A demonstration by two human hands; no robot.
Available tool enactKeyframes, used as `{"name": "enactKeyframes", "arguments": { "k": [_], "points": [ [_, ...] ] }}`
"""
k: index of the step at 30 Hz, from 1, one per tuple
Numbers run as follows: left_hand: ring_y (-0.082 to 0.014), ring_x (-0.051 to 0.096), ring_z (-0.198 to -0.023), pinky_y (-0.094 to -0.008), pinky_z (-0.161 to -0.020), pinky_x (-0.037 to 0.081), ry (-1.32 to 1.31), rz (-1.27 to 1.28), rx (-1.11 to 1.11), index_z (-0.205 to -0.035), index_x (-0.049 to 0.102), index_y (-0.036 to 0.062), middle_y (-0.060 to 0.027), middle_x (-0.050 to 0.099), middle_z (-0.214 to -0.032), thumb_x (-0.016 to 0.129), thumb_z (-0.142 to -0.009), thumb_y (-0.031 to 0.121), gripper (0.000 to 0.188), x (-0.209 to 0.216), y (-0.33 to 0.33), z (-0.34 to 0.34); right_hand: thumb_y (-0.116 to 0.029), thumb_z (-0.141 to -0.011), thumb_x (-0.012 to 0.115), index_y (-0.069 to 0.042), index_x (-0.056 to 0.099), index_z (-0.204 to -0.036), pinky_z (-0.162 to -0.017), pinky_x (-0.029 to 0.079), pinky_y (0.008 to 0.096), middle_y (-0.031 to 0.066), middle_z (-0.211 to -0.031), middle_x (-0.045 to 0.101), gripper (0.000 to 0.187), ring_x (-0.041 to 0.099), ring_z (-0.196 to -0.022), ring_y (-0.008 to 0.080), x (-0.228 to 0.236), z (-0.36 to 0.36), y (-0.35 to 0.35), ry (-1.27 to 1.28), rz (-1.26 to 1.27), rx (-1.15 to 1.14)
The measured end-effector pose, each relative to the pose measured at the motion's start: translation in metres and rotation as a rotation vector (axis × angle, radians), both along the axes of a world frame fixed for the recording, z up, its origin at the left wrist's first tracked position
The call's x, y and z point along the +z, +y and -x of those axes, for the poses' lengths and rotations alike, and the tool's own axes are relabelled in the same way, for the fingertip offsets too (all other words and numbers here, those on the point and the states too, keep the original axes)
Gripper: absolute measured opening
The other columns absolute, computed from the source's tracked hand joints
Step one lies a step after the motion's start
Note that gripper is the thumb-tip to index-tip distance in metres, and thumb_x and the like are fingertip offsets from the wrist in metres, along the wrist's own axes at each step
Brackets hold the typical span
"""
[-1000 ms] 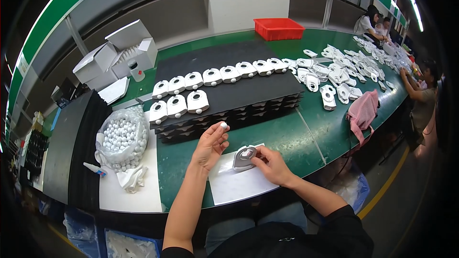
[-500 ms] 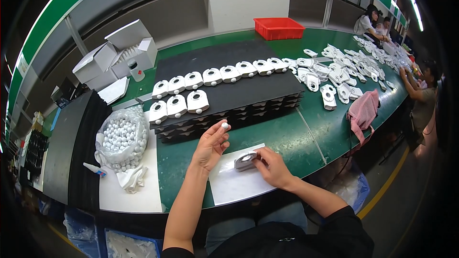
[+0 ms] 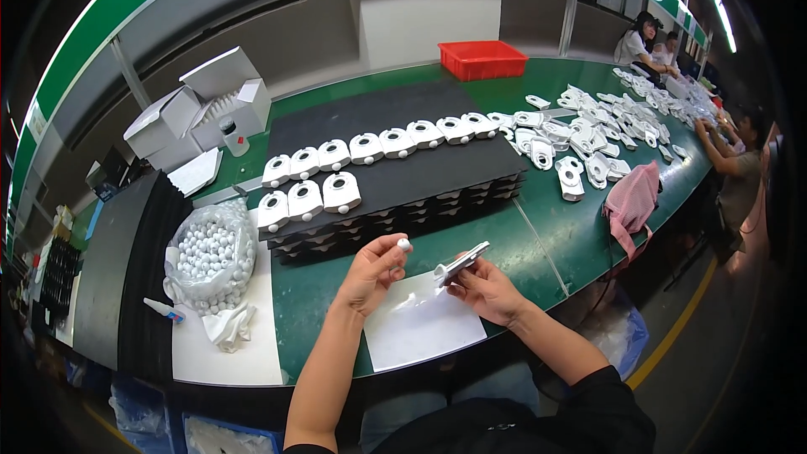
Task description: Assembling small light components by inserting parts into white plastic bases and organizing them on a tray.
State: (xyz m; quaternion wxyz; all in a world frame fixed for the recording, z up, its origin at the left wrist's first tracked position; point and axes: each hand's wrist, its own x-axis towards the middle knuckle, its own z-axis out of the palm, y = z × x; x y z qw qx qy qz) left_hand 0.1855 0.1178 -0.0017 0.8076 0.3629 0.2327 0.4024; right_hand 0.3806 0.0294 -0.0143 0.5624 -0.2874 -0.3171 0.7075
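Note:
Between thumb and fingertips, my left hand [image 3: 375, 271] pinches a small white ball [image 3: 403, 245]. To its right, my right hand [image 3: 490, 290] grips a white plastic housing [image 3: 461, 265], tilted and seen nearly edge-on above a white sheet [image 3: 424, 328]. The ball and the housing are apart. Beyond my hands, similar housings [image 3: 366, 149] with round holes and small balls at their edges stand in two rows on a stack of black foam sheets [image 3: 437, 170].
Left of me lie a clear bag of white balls [image 3: 210, 244], a small glue bottle [image 3: 163, 309] and a crumpled white cloth [image 3: 229, 326]. Loose housings [image 3: 588, 130] spread at the right, near a pink mesh bag [image 3: 630, 202]. A red bin [image 3: 483, 60] stands behind; other people sit far right.
My right hand has lifted the housing off the white sheet and turned it edge-on. My left hand, still pinching the ball, has shifted slightly toward me.

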Motion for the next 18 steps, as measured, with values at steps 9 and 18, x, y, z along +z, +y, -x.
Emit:
{"name": "enactKeyframes", "arguments": {
  "k": [9,18],
  "points": [
    [-0.0072,0.051,-0.07,-0.0198,-0.058,0.041,0.074,-0.045,-0.069,-0.097,0.057,0.003,-0.0042,0.059,-0.085,0.067,-0.071,0.002,0.027,0.001,-0.004,-0.004,0.0,-0.067,0.068,-0.007,0.052,-0.077,-0.079,0.046,0.0309,0.0116,-0.096,0.058,0.02,0.055,-0.093,0.0204,0.01,-0.015,0.009,-0.469,-0.593,-0.272],
    [-0.0042,0.046,-0.066,-0.0176,-0.054,0.035,0.129,-0.054,-0.1,-0.102,0.058,0.0035,-0.0028,0.06,-0.088,0.062,-0.079,0.011,0.024,0.008,-0.009,-0.007,0.002,-0.055,0.066,-0.008,0.055,-0.071,-0.074,0.048,0.0317,0.0064,-0.096,0.061,0.021,0.055,-0.089,0.0257,0.029,-0.025,0.011,-1.238,-1.316,-0.391]
  ]
}}
